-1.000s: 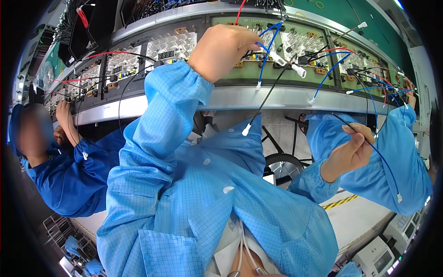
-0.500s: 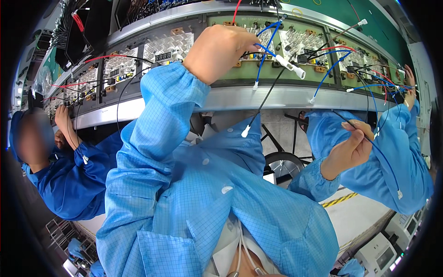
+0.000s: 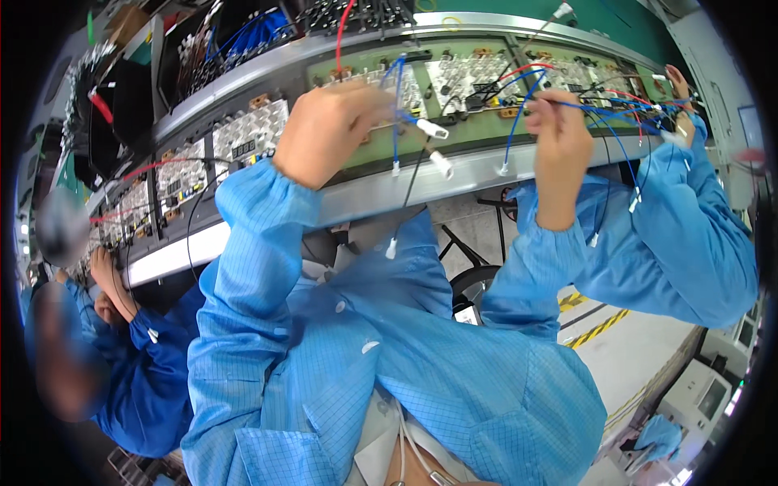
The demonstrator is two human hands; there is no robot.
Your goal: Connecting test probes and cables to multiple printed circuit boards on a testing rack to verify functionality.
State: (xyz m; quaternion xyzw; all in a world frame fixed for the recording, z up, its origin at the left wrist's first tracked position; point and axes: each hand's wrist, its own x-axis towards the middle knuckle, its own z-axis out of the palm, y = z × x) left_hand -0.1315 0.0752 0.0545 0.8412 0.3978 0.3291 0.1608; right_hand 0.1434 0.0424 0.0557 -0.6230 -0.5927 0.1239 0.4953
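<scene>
My left hand point(image 3: 332, 125) is over a green circuit board, fingertips pinched and blurred. A short blue wire point(image 3: 405, 117) comes out of the fingers, ending in a white connector point(image 3: 432, 128). Another white connector point(image 3: 442, 166) hangs just below, over the metal rail. My right hand point(image 3: 561, 146) is raised in front of the board to the right, thumb and fingers closed on a blue wire point(image 3: 596, 108) that trails off to the right. Between the hands, a blue wire with a white tip point(image 3: 504, 168) and a black wire with a white tip point(image 3: 392, 248) hang down.
A metal rail point(image 3: 356, 198) runs along the front of the row of circuit boards point(image 3: 251, 130). Wire bundles point(image 3: 251, 36) stand in bins behind. Co-workers work on both sides: a blue sleeve point(image 3: 154, 373) at left, a light-blue sleeve point(image 3: 656, 235) at right.
My right hand has risen from below the rail to the boards, bringing its wire up. The view has shifted, with the boards appearing farther left. My left hand stays by the same wires.
</scene>
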